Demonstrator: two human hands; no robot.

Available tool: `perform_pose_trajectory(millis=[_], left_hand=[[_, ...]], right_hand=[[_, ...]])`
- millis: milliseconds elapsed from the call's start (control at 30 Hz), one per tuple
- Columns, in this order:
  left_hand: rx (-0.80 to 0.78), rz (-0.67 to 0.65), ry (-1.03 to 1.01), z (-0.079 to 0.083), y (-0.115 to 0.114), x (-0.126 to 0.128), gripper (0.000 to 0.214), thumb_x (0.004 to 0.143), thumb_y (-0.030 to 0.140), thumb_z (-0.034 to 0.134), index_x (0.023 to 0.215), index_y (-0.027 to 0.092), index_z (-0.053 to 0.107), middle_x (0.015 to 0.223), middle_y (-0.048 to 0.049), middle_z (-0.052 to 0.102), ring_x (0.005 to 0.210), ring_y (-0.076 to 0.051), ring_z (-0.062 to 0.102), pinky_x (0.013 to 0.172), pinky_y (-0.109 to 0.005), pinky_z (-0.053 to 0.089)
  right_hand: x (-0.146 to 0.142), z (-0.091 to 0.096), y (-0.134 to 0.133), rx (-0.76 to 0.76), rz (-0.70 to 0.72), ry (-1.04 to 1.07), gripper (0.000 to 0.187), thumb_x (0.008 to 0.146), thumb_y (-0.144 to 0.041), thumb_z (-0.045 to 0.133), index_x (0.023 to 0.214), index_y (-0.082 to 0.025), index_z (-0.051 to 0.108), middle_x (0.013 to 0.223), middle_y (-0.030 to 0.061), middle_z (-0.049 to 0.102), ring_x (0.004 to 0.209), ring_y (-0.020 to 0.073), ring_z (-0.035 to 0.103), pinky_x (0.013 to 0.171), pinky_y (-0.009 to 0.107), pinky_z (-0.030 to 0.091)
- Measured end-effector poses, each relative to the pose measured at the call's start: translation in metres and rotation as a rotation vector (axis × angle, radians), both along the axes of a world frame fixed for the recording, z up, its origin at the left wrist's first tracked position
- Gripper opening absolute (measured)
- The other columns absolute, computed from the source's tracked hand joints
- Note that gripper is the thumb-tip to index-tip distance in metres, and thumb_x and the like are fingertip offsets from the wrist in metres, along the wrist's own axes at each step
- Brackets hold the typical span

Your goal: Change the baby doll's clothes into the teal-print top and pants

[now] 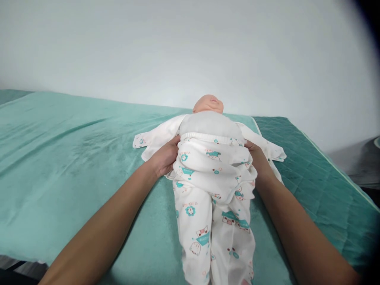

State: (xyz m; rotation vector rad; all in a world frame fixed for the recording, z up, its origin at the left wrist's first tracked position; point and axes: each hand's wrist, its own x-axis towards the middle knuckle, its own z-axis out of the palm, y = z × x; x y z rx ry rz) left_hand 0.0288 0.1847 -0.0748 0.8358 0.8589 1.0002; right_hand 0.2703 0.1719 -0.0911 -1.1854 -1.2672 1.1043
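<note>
A baby doll (pixel 208 103) lies on its back, head toward the wall. It wears printed white pants (pixel 196 206), whose elastic waistband is pulled up over its pale grey torso (pixel 210 123). A white top (pixel 166 128) is spread out beneath it, with sleeves stretched to both sides. My left hand (pixel 168 156) is closed on the pants' waistband at the left side. At the right side, my right hand (pixel 257 155) grips the same waistband, its fingers partly hidden by the cloth.
A light green sheet (pixel 74 158) covers the bed under the doll. To the right lies a darker green quilted cover (pixel 311 178) with a pale edge. A plain white wall (pixel 148 47) rises behind the bed. Something dark (pixel 368 162) stands at the far right.
</note>
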Motion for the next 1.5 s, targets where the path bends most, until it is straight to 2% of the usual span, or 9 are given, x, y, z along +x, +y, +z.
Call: perform_pose_trajectory(millis=[133, 267, 433, 533, 733, 933, 1067, 1367, 1500], left_hand=[[0.036, 0.012, 0.013, 0.002, -0.002, 0.001, 0.067, 0.065, 0.000, 0.068, 0.129, 0.017, 0.061, 0.112, -0.0102, 0.074, 0.104, -0.026, 0.069, 0.094, -0.039, 0.055], [0.050, 0.017, 0.013, 0.001, -0.003, 0.001, 0.064, 0.065, 0.001, 0.068, 0.127, 0.017, 0.063, 0.108, -0.0094, 0.075, 0.102, -0.026, 0.070, 0.092, -0.038, 0.056], [0.016, 0.020, 0.008, -0.006, 0.001, 0.000, 0.049, 0.064, 0.004, 0.067, 0.113, 0.015, 0.071, 0.093, -0.0082, 0.077, 0.091, -0.026, 0.072, 0.085, -0.037, 0.058], [0.003, 0.064, 0.016, -0.003, -0.001, 0.002, 0.040, 0.064, 0.008, 0.070, 0.103, 0.013, 0.072, 0.084, -0.0072, 0.077, 0.086, -0.026, 0.072, 0.082, -0.036, 0.058], [0.004, 0.112, -0.023, 0.002, -0.006, 0.001, 0.039, 0.061, 0.012, 0.075, 0.100, 0.013, 0.069, 0.087, -0.0059, 0.076, 0.085, -0.024, 0.071, 0.080, -0.034, 0.057], [0.062, 0.096, -0.004, -0.005, -0.002, -0.007, 0.048, 0.065, 0.012, 0.071, 0.112, 0.014, 0.066, 0.094, -0.0066, 0.075, 0.081, -0.021, 0.071, 0.069, -0.030, 0.056], [0.108, 0.110, 0.049, -0.002, -0.005, -0.010, 0.052, 0.066, 0.012, 0.070, 0.118, 0.014, 0.064, 0.095, -0.0073, 0.075, 0.076, -0.019, 0.069, 0.063, -0.027, 0.053], [0.142, 0.168, 0.062, -0.005, -0.005, -0.011, 0.046, 0.067, 0.015, 0.070, 0.112, 0.015, 0.067, 0.098, -0.0065, 0.074, 0.075, -0.016, 0.067, 0.065, -0.027, 0.052], [0.182, 0.231, 0.131, -0.007, -0.005, -0.010, 0.041, 0.074, 0.026, 0.071, 0.114, 0.017, 0.067, 0.101, -0.0060, 0.073, 0.081, -0.017, 0.066, 0.073, -0.030, 0.052]], right_hand=[[0.000, 0.005, -0.003, 0.038, 0.057, 0.040, 0.028, 0.066, -0.034, 0.079, 0.092, -0.026, 0.074, 0.092, 0.0008, 0.077, 0.101, 0.0267, 0.068, 0.088, 0.036, 0.054], [0.000, 0.009, -0.004, 0.107, 0.089, -0.031, 0.025, 0.065, -0.031, 0.078, 0.090, -0.026, 0.074, 0.095, 0.0011, 0.076, 0.103, 0.0266, 0.066, 0.091, 0.036, 0.052], [0.010, 0.000, 0.001, 0.155, 0.031, -0.218, 0.021, 0.063, -0.031, 0.077, 0.081, -0.022, 0.075, 0.087, 0.0025, 0.076, 0.095, 0.0276, 0.066, 0.084, 0.036, 0.052], [0.019, -0.005, 0.005, 0.158, -0.011, -0.319, 0.017, 0.065, -0.032, 0.075, 0.077, -0.020, 0.074, 0.079, 0.0034, 0.075, 0.087, 0.0275, 0.066, 0.077, 0.036, 0.052], [0.025, -0.009, 0.013, 0.165, -0.031, -0.462, 0.015, 0.070, -0.032, 0.068, 0.068, -0.018, 0.071, 0.072, 0.0032, 0.072, 0.074, 0.0236, 0.064, 0.071, 0.034, 0.049], [0.013, -0.006, 0.005, 0.129, -0.010, -0.308, 0.022, 0.073, -0.035, 0.069, 0.086, -0.019, 0.074, 0.088, 0.0047, 0.076, 0.080, 0.0243, 0.065, 0.077, 0.037, 0.051], [0.005, -0.003, 0.001, 0.123, -0.022, -0.263, 0.021, 0.072, -0.035, 0.070, 0.087, -0.021, 0.072, 0.088, 0.0045, 0.074, 0.084, 0.0250, 0.064, 0.079, 0.037, 0.051], [0.000, 0.001, 0.000, 0.117, -0.117, -0.220, 0.026, 0.069, -0.031, 0.070, 0.094, -0.024, 0.068, 0.090, 0.0031, 0.072, 0.081, 0.0226, 0.063, 0.075, 0.035, 0.051], [0.001, -0.005, 0.004, 0.079, -0.094, -0.103, 0.023, 0.068, -0.029, 0.071, 0.089, -0.022, 0.068, 0.091, 0.0030, 0.072, 0.079, 0.0199, 0.064, 0.073, 0.033, 0.050]])
